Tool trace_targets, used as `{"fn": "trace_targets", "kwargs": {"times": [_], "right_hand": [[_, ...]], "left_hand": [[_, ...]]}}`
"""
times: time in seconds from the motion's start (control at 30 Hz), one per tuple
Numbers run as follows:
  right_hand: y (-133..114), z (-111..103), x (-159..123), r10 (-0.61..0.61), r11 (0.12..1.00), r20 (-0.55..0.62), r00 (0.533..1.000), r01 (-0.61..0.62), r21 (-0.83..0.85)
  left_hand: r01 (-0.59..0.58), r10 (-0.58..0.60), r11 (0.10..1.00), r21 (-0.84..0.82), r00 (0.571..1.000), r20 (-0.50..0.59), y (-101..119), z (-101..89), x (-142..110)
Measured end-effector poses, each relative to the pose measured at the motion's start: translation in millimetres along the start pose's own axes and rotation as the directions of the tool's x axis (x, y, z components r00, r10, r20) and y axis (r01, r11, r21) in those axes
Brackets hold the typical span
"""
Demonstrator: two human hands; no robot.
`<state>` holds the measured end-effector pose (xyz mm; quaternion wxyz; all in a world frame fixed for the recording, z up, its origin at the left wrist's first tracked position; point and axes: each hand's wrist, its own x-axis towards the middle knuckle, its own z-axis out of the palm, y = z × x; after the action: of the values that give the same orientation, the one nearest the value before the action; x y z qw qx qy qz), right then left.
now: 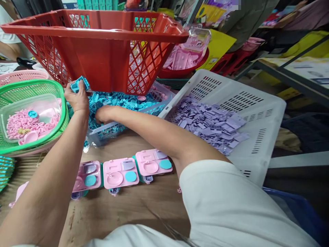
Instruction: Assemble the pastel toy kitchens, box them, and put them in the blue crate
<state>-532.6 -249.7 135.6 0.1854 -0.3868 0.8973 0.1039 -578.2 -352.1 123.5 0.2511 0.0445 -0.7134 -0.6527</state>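
Observation:
My left hand (pixel 76 97) is raised over a low tray (pixel 110 132) full of small blue plastic parts, its fingers pinched on several blue parts (pixel 79 83). My right hand (pixel 102 115) reaches across into the same blue pile (pixel 120 101), fingers curled down among the pieces; what they grip is hidden. On the wooden table in front of me lie three pink toy trays (pixel 120 173) in a row, each with a blue round disc.
A big red basket (pixel 102 44) stands tilted behind the blue tray. A white crate (pixel 257 113) at the right holds lilac parts. At the left, green basket (pixel 31 89) holds a clear tub of pink parts. A red bowl (pixel 185 70) of pink pieces sits behind.

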Motion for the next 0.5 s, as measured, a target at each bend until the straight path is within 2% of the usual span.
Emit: {"fn": "trace_targets", "kwargs": {"times": [0.1, 0.17, 0.2, 0.3, 0.37, 0.43, 0.5], "right_hand": [[27, 3, -15, 0.033, 0.999, -0.187, 0.982, -0.030, 0.018], [44, 5, -31, 0.169, 0.986, -0.289, 0.942, -0.157, 0.064], [50, 6, -38, 0.262, 0.965, -0.301, 0.917, -0.246, 0.091], [58, 13, -56, 0.540, 0.841, -0.178, 0.823, -0.521, 0.146], [58, 20, -60, 0.643, 0.762, -0.055, 0.764, -0.630, 0.148], [56, 24, -60, 0.641, 0.756, 0.005, 0.767, -0.633, 0.169], [56, 24, -57, 0.576, 0.794, -0.023, 0.817, -0.553, 0.252]], "left_hand": [[-0.062, 0.061, 0.998, -0.009, 0.994, -0.087, -4, 1.8, 0], [-0.064, 0.062, 0.998, -0.023, 0.995, -0.072, -6, 3.7, -1], [-0.057, 0.055, 0.998, -0.025, 0.996, -0.065, -7, 4.6, -1], [-0.029, 0.029, 0.999, -0.019, 0.999, -0.015, -9, 5.8, -2], [-0.014, 0.014, 1.000, -0.017, 0.999, 0.031, -10, 5.7, -3], [-0.010, 0.012, 1.000, -0.020, 0.998, 0.067, -10, 5.0, -4], [-0.023, 0.025, 0.999, -0.024, 0.997, 0.079, -10, 4.5, -4]]}}
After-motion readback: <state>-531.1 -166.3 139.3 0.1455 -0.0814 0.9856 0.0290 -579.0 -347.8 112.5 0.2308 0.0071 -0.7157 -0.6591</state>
